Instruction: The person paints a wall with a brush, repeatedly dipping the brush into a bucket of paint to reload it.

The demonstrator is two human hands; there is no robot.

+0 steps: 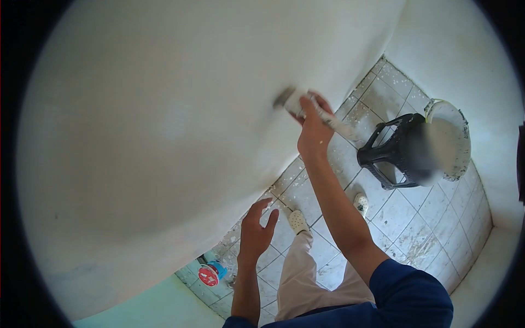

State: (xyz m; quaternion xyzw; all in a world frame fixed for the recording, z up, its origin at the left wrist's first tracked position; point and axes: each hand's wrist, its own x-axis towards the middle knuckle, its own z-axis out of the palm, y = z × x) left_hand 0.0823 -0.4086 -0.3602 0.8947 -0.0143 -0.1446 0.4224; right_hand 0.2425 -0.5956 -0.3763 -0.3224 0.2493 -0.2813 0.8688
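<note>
One brush point(296, 100) is sitting in the right hand point(315, 124), thumb and fingers pinching it, blurred bristles point(283, 97) pointing towards ten o'clock; whether they are touching the wall point(164, 109) is unclear. The left hand point(255, 232) is hanging at seven o'clock from the right, thumb spreading away from its bent fingers. From the right hand, a stool point(402, 145) is standing at four o'clock, a bucket point(465, 123) at three.

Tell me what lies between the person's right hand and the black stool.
In the head view, the pale brush handle sticks out from the right hand toward the black stool; behind it, only tiled floor shows between them.
</note>
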